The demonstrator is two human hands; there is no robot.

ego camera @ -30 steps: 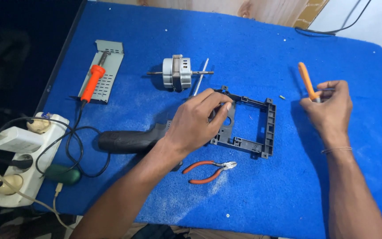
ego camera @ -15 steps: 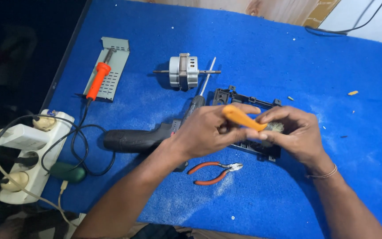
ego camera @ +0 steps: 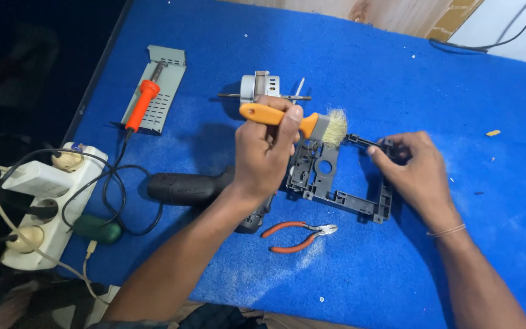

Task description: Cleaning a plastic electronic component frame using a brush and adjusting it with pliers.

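Note:
My left hand point(ego camera: 266, 152) grips the orange handle of a small paintbrush point(ego camera: 293, 123), whose pale bristles hang just above the top edge of a grey plastic frame point(ego camera: 336, 183). My right hand point(ego camera: 412, 170) pinches the frame's upper right corner and holds it on the blue table cover point(ego camera: 397, 79). Under my left wrist lies a black power tool point(ego camera: 193, 187).
A small electric motor point(ego camera: 260, 88) with a shaft lies behind the brush. An orange soldering iron point(ego camera: 141, 103) rests on a grey metal stand point(ego camera: 156, 91) at the left. Orange-handled cutters point(ego camera: 299, 236) lie near the front. A white power strip point(ego camera: 41, 201) with cables sits at the left edge.
The paintbrush passed from my right hand to my left hand and now points right over the frame. My right hand moved to the frame's right corner.

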